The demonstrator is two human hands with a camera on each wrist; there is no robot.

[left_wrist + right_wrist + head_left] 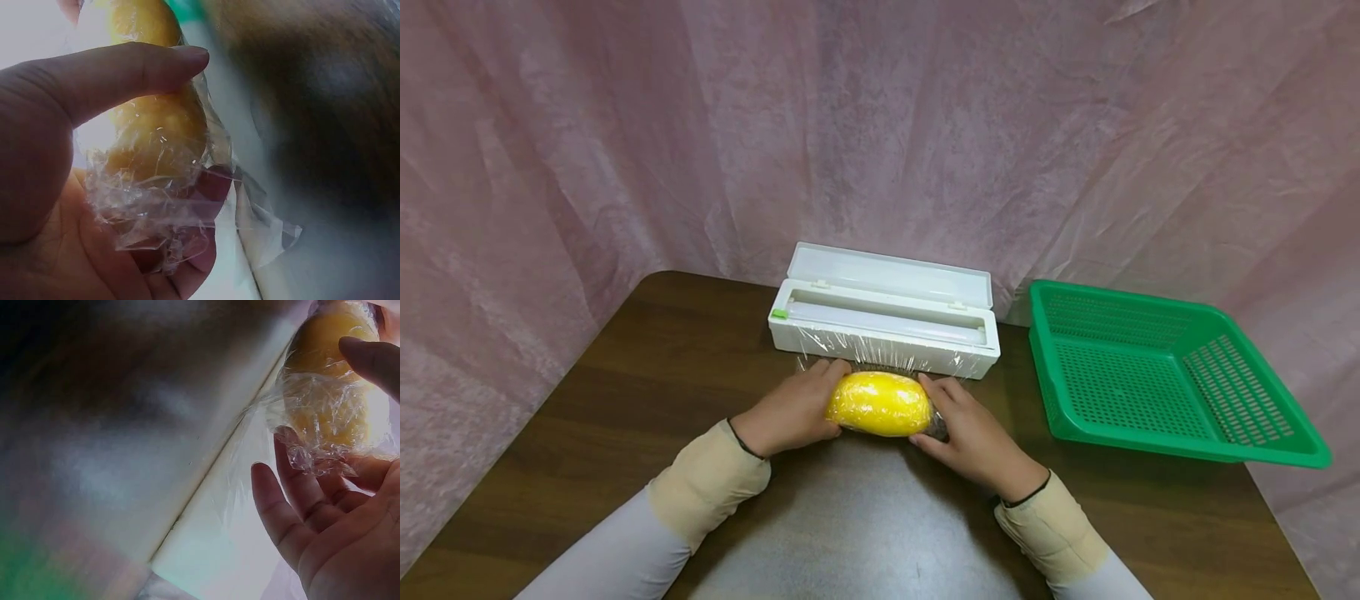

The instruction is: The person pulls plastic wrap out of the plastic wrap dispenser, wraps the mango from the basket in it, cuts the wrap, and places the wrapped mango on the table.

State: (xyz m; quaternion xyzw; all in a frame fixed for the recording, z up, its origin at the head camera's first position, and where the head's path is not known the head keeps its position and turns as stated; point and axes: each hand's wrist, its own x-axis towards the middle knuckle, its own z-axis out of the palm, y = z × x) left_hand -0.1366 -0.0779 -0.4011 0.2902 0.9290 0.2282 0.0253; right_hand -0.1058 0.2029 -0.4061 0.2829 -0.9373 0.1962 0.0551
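Observation:
A yellow oval fruit (880, 403), its exact kind unclear, is wrapped in clear cling film (147, 215). My left hand (796, 408) grips its left end, thumb across the near side and fingers behind. At the other end, my right hand (976, 429) holds the fruit between thumb and fingers, with some fingers spread away from it in the right wrist view. Crumpled film bunches at both ends of the fruit (328, 419). Just beyond stands a white cling film dispenser (827, 340), lid raised, roll inside; film stretches from its front edge towards the fruit.
A green perforated plastic basket (1135, 450) stands to the right of the dispenser, over the table's right side. The brown wooden table (662, 367) meets a pink curtain (880, 125) at the back. A small green piece (779, 314) sits on the dispenser's left front corner.

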